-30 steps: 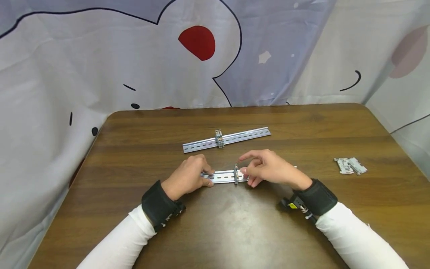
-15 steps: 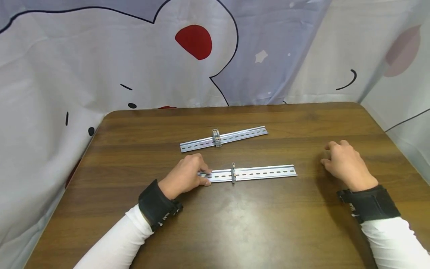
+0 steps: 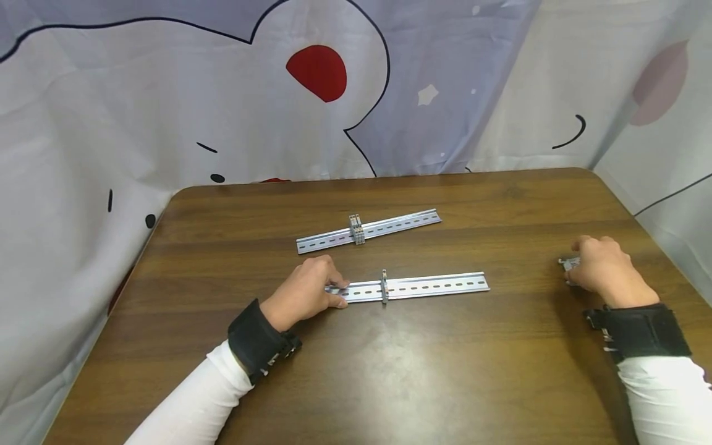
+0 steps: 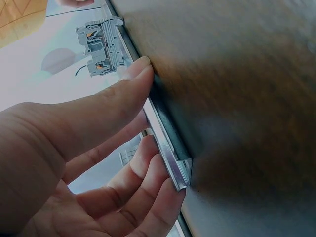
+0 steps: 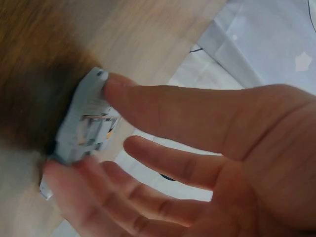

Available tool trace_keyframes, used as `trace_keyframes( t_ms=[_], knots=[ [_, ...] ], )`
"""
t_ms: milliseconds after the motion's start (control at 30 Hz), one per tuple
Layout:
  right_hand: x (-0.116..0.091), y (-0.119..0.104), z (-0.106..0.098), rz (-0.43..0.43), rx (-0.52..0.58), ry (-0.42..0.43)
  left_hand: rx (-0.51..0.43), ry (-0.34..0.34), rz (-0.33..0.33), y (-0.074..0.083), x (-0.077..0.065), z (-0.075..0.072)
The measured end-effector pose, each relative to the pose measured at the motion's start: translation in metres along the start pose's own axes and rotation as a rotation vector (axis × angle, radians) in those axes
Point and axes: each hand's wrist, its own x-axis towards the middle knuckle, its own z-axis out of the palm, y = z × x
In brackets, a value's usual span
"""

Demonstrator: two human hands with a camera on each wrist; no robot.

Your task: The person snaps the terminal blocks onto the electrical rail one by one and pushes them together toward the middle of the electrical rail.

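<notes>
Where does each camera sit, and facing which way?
Head: on the head, facing forward and down at the table; both sleeves, left hand and right hand show.
Left wrist: on that wrist, facing the near rail; left hand shows.
Right wrist: on that wrist, facing a grey block; right hand shows.
Shared: head and left wrist both show the near rail.

A slotted silver rail (image 3: 432, 289) bears 1 upright grey block (image 3: 384, 287); a pale module (image 5: 84, 116) is well apart.

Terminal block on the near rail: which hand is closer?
Left: the left hand grips the rail just left of that block; the right hand is farther, to its right.
</notes>
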Motion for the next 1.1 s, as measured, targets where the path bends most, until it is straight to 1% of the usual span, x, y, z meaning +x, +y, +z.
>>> trace_keyframes(
  t_ms=[200, 267, 367, 467, 567, 633, 767, 833, 867, 933, 1100],
  knots=[
    [0.001, -0.003, 0.001, 0.014, 0.026, 0.067, -0.004, -0.002, -0.009, 0.002, 0.0, -0.001],
    [0.002, -0.008, 0.002, -0.009, 0.023, 0.084, -0.004, -0.002, -0.01, 0.002, 0.0, -0.001],
    [0.001, -0.018, 0.002, -0.076, 0.029, 0.102, -0.004, -0.003, -0.015, 0.002, -0.001, -0.001],
    [-0.002, -0.032, 0.001, -0.132, 0.066, 0.096, -0.006, -0.005, -0.02, 0.002, -0.001, -0.001],
    [-0.007, -0.049, 0.0, -0.165, 0.135, 0.071, -0.008, -0.003, -0.02, 0.002, -0.001, -0.001],
    [-0.011, -0.06, 0.001, -0.196, 0.208, 0.042, -0.009, -0.001, -0.018, 0.002, -0.001, -0.001],
    [-0.017, -0.08, 0.006, -0.261, 0.381, -0.082, -0.008, 0.0, -0.019, 0.002, -0.001, -0.002],
    [-0.017, -0.087, 0.01, -0.274, 0.437, -0.139, -0.008, -0.003, -0.023, 0.002, -0.001, -0.002],
    [-0.017, -0.091, 0.012, -0.279, 0.441, -0.143, -0.008, -0.004, -0.025, 0.002, -0.001, -0.002],
    [-0.016, -0.095, 0.017, -0.295, 0.416, -0.12, -0.007, -0.006, -0.03, 0.001, 0.0, -0.001],
    [-0.015, -0.104, 0.025, -0.32, 0.286, 0.005, -0.01, -0.013, -0.04, 0.001, 0.0, -0.001]
  ],
)
